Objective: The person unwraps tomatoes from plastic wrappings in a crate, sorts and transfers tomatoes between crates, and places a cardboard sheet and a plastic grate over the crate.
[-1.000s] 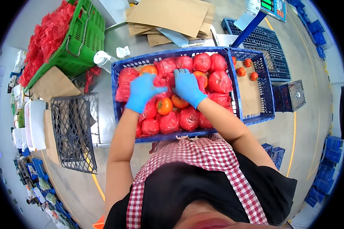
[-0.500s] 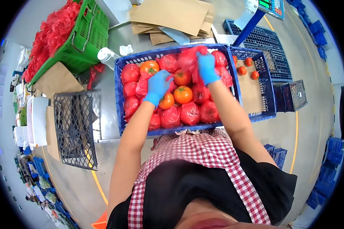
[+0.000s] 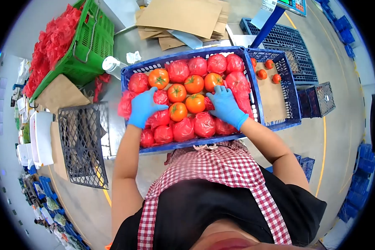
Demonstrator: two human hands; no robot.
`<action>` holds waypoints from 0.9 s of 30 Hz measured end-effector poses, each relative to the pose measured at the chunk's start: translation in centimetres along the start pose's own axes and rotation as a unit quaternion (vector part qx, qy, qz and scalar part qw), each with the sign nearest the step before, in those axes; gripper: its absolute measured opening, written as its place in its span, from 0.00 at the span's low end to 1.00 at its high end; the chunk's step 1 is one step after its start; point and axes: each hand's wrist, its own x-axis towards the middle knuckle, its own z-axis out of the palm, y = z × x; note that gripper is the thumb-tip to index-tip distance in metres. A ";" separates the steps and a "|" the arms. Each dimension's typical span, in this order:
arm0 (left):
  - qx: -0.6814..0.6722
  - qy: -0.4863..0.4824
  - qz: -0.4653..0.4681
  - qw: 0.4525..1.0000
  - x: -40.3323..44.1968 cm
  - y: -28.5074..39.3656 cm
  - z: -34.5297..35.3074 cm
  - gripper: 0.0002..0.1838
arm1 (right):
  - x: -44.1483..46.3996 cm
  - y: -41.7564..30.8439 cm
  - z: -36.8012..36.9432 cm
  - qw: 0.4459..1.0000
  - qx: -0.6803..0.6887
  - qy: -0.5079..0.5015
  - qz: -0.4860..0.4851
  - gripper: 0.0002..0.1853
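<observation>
A blue crate [image 3: 181, 145] in front of me holds rows of tomatoes, many covered in red plastic bags. Several are bare, among them a tomato [image 3: 195, 103] near the middle. My left hand [image 3: 143, 109], in a blue glove, is over the crate's left side. Red plastic film [image 3: 125, 104] bunches out beside its palm, over the rim; thumb and index finger are apart, beside a wrapped tomato [image 3: 161, 97]. My right hand [image 3: 227, 106], also gloved in blue, curls its fingers on a wrapped tomato [image 3: 208, 103], mostly hidden. Its upper fingertips touch a bare tomato [image 3: 213, 80].
A green basket [image 3: 96, 39] heaped with red plastic bags [image 3: 54, 48] stands at upper left. Cardboard sheets [image 3: 181, 18] lie behind the crate. A second blue crate [image 3: 295, 100] at right holds several bare tomatoes. A black mesh crate [image 3: 82, 143] is at left.
My right hand has come down and toward me from the back row, where it held red film. My left hand has moved left. The tomato near my right fingertips now shows bare.
</observation>
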 end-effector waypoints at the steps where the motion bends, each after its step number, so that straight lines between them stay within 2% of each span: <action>1: 0.041 0.027 -0.023 0.999 -0.4 0.5 1.4 0.32 | 0.1 -0.1 0.5 1.000 0.009 0.020 -0.019 0.24; 3: 0.056 0.078 -0.035 0.995 -0.7 1.0 3.0 0.28 | 0.2 0.2 1.9 0.996 0.019 0.061 -0.054 0.21; 4: 0.040 0.101 -0.026 0.994 -0.5 1.0 3.2 0.27 | 0.7 0.5 2.3 0.993 0.038 0.091 -0.070 0.08; 6: -0.032 0.127 -0.026 0.991 -0.4 0.8 3.7 0.21 | 1.2 1.2 2.5 0.991 0.034 0.088 -0.098 0.06; 7: -0.079 0.105 -0.059 0.990 0.2 0.7 3.4 0.18 | 1.6 1.8 2.4 0.990 0.033 0.087 -0.109 0.05; 8: -0.060 0.184 -0.024 0.981 0.8 -0.2 4.0 0.17 | 2.0 2.8 3.4 0.988 0.043 0.114 -0.098 0.03; 9: -0.041 0.260 0.009 0.965 1.6 -1.6 5.1 0.17 | 2.1 3.1 3.4 0.971 0.182 0.148 0.052 0.05; 10: -0.150 0.280 -0.045 0.947 2.9 -3.3 6.1 0.17 | 2.4 4.4 3.4 0.923 0.289 0.203 0.155 0.09; 11: -0.257 0.296 -0.104 0.914 3.6 -4.3 7.1 0.16 | 2.4 5.2 0.7 0.876 0.348 0.182 0.281 0.15; 12: -0.450 0.199 -0.240 0.837 3.4 -3.1 3.9 0.21 | 2.3 6.7 -0.8 0.816 0.428 0.200 0.333 0.19; 13: -0.727 0.146 -0.198 0.641 3.0 -3.5 3.0 0.22 | 1.6 7.7 -2.1 0.809 0.449 0.190 0.329 0.18; 15: -0.695 0.161 -0.172 0.679 2.2 -3.7 0.9 0.21 | -0.2 7.0 -3.5 0.814 0.488 0.241 0.203 0.15; 17: -0.660 0.173 -0.150 0.715 0.6 -3.9 -1.0 0.21 | -2.8 4.5 -3.7 0.912 0.333 0.204 0.125 0.19; 18: -0.642 0.178 -0.139 0.733 -0.4 -3.8 -2.1 0.21 | -4.0 2.9 -4.3 0.969 0.222 0.098 0.048 0.20; 19: -0.493 0.103 -0.100 0.858 -1.7 -2.1 -3.3 0.25 | -5.1 1.6 -4.7 0.994 0.103 -0.011 -0.031 0.21; 20: -0.324 0.023 -0.057 0.944 -3.2 0.0 -3.7 0.30 | -6.0 0.8 -3.2 0.996 0.075 0.001 -0.051 0.21; 21: -0.143 0.000 0.050 0.988 -4.6 0.2 -2.3 0.38 | -6.7 0.4 -1.7 0.996 0.046 0.013 -0.070 0.21; 22: -0.045 -0.067 0.037 0.996 -5.5 1.6 -1.7 0.42 | -6.6 -0.1 -1.9 0.998 0.041 -0.018 -0.042 0.20; 23: 0.048 -0.131 0.008 0.990 -5.9 3.0 -1.3 0.42 | -6.3 -0.4 -1.7 0.997 0.034 -0.026 -0.060 0.19; 25: 0.068 -0.041 -0.020 0.997 -6.0 2.7 1.4 0.39 | -6.2 -0.8 -1.3 0.996 0.021 -0.039 -0.078 0.18; 27: 0.018 0.008 0.011 1.000 -5.8 2.5 2.6 0.31 | -5.9 -0.1 0.2 0.988 0.049 0.000 -0.148 0.07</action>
